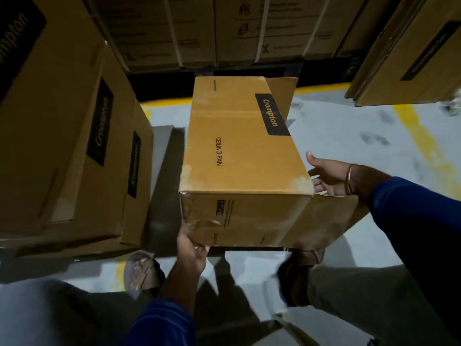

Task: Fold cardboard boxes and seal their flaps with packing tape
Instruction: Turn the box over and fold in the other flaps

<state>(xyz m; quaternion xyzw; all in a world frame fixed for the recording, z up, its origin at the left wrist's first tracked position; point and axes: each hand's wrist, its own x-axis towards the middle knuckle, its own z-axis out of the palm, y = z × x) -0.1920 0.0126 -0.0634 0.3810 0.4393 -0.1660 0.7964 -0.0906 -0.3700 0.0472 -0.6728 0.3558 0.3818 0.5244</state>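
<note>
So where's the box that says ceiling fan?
The ceiling fan box is in the middle of the head view, between the left hand at its near corner and the right hand, right of the stacked Crompton boxes.

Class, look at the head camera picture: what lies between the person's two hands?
The ceiling fan box lies between them in the head view: the left hand grips its near lower corner, the right hand reaches its right end.

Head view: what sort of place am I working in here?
Probably a warehouse or packing floor: stacked Crompton cartons, strapped cartons behind, and yellow lines painted on the grey floor around the ceiling fan box.
</note>
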